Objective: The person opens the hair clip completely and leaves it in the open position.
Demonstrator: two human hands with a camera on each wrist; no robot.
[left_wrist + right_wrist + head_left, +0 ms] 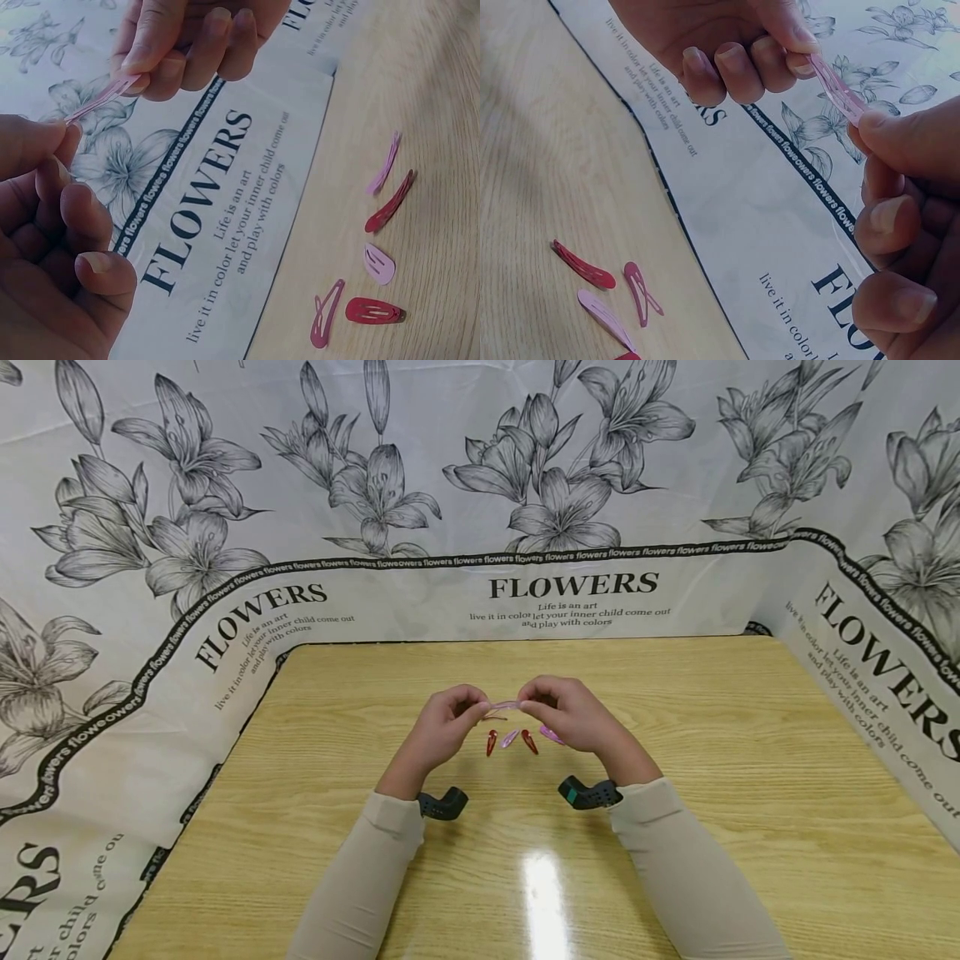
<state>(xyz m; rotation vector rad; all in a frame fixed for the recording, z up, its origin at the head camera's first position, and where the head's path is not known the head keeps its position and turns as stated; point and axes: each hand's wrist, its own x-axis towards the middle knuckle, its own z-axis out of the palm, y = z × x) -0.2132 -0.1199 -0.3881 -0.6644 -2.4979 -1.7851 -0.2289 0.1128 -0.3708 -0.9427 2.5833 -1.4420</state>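
Note:
A pale pink snap hair clip is held up above the table between both hands. My left hand pinches one end between thumb and index finger; my right hand pinches the other end the same way. Close up in the right wrist view, the slim slotted frame of this pink clip shows between the thumbs. Below the hands lie more snap clips: a red one, another red one, a light pink one, a brighter pink one and a dusky pink one with its parts crossed.
The wooden table stretches around the hands. A white cloth printed with flowers and lettering hangs at its back and sides. A dark wrist strap mount sits on the left wrist, with a similar mount on the right.

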